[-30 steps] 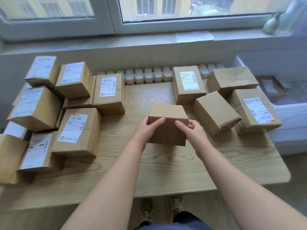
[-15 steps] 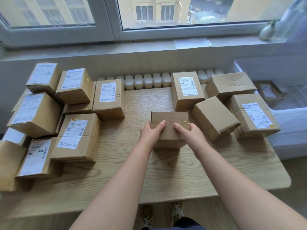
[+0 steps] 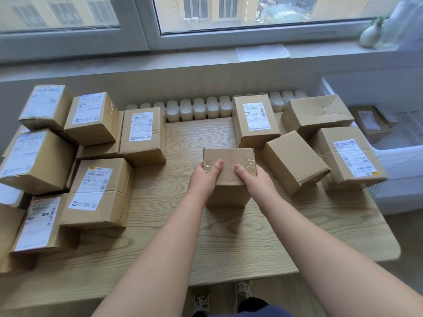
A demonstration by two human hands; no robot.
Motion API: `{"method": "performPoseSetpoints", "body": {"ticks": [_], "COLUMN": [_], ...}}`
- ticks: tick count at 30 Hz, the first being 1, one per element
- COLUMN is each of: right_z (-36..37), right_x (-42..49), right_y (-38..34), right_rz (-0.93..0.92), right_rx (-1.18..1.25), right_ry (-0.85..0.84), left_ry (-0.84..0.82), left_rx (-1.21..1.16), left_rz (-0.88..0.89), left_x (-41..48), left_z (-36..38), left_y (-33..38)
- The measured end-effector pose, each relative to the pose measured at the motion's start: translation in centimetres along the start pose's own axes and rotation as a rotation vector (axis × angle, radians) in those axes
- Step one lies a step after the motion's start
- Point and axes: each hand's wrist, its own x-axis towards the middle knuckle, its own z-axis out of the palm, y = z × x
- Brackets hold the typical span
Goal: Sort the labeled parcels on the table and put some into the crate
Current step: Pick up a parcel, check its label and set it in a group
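The small parcel [image 3: 229, 161] is sitting in the middle of the surface [image 3: 229, 243]. The left hand [image 3: 202, 179] and right hand [image 3: 255, 181] are gripping it, fingers [image 3: 217, 165] curling over its sides. Red handwritten digits, hardly legible, are running across its unlabelled top. The crate [image 3: 398, 156] is lying rightward, nearer the right hand.

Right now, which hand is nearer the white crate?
Right. The right hand grips the small box's right end, on the side toward the white crate; the left hand grips its left end, farther away.
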Motion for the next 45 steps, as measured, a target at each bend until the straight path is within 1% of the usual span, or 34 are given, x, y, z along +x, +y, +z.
{"method": "performPoseSetpoints", "body": {"ticks": [8, 11, 13, 15, 20, 22, 23, 26, 29, 30, 33, 35, 38, 42, 45], "right_z": [-0.1, -0.2, -0.3, -0.4, -0.8, -0.7, -0.7, -0.3, 0.0, 0.0, 0.1, 0.0, 0.0, 0.1, 0.1], "right_x": [-0.2, -0.5, -0.8, -1.3, -2.6, -3.0, -3.1, -3.5, -3.7, -3.7, -3.6, -3.7, -3.5, -3.4, -3.6], "right_y": [-0.1, 0.1, 0.4, 0.6, 1.6, 1.8, 1.9, 1.8, 1.3, 1.1, 1.4, 2.0, 3.6, 5.2, 5.7], "right_rz": [-0.008, -0.007, -0.017, -0.016, -0.035, -0.024, -0.017, 0.003, -0.035, -0.045, 0.026, 0.094, 0.17, 0.226, 0.252], "right_rx": [-0.002, -0.009, -0.015, -0.004, -0.008, 0.036, 0.068, 0.115, 0.048, 0.017, -0.045, -0.053, -0.047, -0.083, -0.093], "right_ry": [-0.015, -0.016, -0.017, -0.02, -0.025, -0.027, -0.026, -0.025, 0.003, 0.014, 0.002, -0.03, -0.033, -0.037, -0.056], "left_ry": [0.013, 0.014, 0.037, 0.064, 0.119, 0.119, 0.12, 0.145, 0.136, 0.129, 0.143, 0.138, 0.126, 0.135, 0.134], "left_rx": [0.024, 0.02, 0.01, -0.016, -0.212, -0.274, -0.299, -0.384, -0.519, -0.526, -0.498, -0.482, -0.445, -0.361, -0.294], "left_rz": [-0.007, 0.017, 0.009, -0.04, -0.228, -0.27, -0.268, -0.191, -0.128, -0.12, -0.129, -0.151, -0.185, -0.178, -0.207], "left_x": [-0.2, -0.6, -0.9, -1.5, -2.2, -2.3, -2.5, -2.7, -3.0, -3.0, -3.4, -3.7, -3.9, -3.8, -3.5], "left_z": [-0.1, -0.1, 0.0, 0.2, -0.3, -0.6, -0.7, -0.9, -1.4, -1.5, -1.8, -1.9, -1.8, -1.3, -1.2], "left_y": [0.1, -0.1, -0.5, -0.4, 1.5, 1.7, 1.9, 1.5, 1.2, 0.9, -0.2, -1.1, -2.5, -4.0, -5.4]}}
